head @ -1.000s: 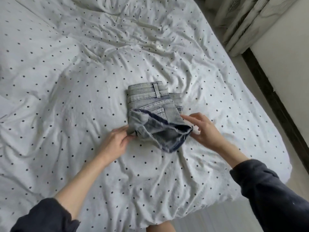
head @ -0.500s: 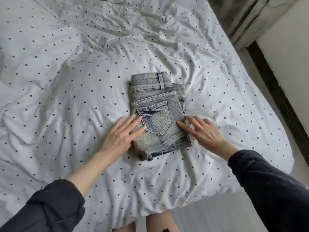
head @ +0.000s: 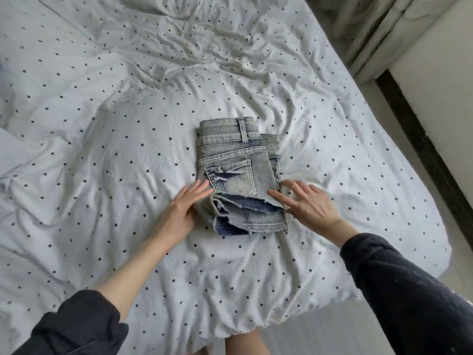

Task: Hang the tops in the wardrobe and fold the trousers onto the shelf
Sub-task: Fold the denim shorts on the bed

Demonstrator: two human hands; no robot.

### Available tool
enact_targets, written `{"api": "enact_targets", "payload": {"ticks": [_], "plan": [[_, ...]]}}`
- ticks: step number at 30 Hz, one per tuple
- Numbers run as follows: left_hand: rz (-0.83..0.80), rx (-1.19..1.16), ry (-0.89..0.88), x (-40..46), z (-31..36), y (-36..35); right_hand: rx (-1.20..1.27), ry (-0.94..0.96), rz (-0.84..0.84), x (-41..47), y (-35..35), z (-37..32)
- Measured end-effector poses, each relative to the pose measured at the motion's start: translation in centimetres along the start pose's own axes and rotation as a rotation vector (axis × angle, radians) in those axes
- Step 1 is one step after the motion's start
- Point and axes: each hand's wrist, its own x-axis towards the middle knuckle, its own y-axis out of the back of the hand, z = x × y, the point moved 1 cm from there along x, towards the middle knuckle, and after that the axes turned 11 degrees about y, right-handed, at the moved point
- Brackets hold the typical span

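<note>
We have the pair of faded light-blue denim trousers (head: 238,175) folded into a compact block in the middle of the bed, lying on the white bedsheet with small dark dots (head: 102,149). The waistband with its belt loop faces away from us, a back pocket lies on top, and the frayed hem edges stack up at the near end, where the layers gape a little and show the darker inside of the cloth.

Our left hand (head: 183,210) lies against the near left corner of the block, fingers nearly straight and together, touching the denim without closing round it; whether the thumb tucks under the edge we cannot tell. Our right hand (head: 305,203) is spread and relaxed at the near right corner, its forefinger resting on the top layer by the hem, holding nothing.

We judge the folding of this pair to be almost finished: the shape is there, and only the loose near layers want pressing flat. What is left for it is the lift and the carry to the shelf, which is not in view, nor is the wardrobe. We see no tops anywhere on the bed, so we cannot say how that half of the task stands.
</note>
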Motion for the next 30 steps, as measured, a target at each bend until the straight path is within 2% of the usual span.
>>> {"api": "enact_targets", "payload": {"ticks": [3,5,9,12,14,16,18,20,23,27,30], "plan": [[0.098,-0.115,0.130,0.4,1.2,0.1,0.030,-0.049,0.136,0.6,0.4,-0.3],[0.180,-0.172,0.192,0.8,2.1,0.5,0.146,-0.108,0.230,1.3,1.0,-0.6],[0.318,-0.178,0.340,2.8,4.4,2.2,0.452,-0.408,0.368,3.9,3.7,0.0],[0.430,-0.161,0.437,6.5,5.6,3.8,0.746,-0.613,0.395,7.4,6.3,1.2],[0.435,-0.135,0.558,8.9,6.0,4.5,0.838,-0.812,0.357,9.7,6.3,2.5],[0.395,-0.118,0.664,10.5,6.0,4.6,0.878,-1.013,0.273,11.3,5.5,3.5],[0.325,-0.128,0.748,11.5,5.8,4.2,0.850,-1.107,0.182,12.0,4.6,3.9],[0.260,-0.165,0.785,11.7,5.1,3.8,0.807,-1.101,0.120,12.0,4.1,3.7],[0.119,-0.386,0.793,12.1,3.7,3.7,0.843,-1.117,0.061,11.9,3.7,4.3],[-0.098,-0.538,0.852,13.0,3.2,5.0,1.121,-1.177,0.012,12.1,4.7,5.9],[-0.170,-0.590,0.852,13.0,3.7,5.2,1.252,-1.197,0.013,11.5,6.0,6.0]]}}
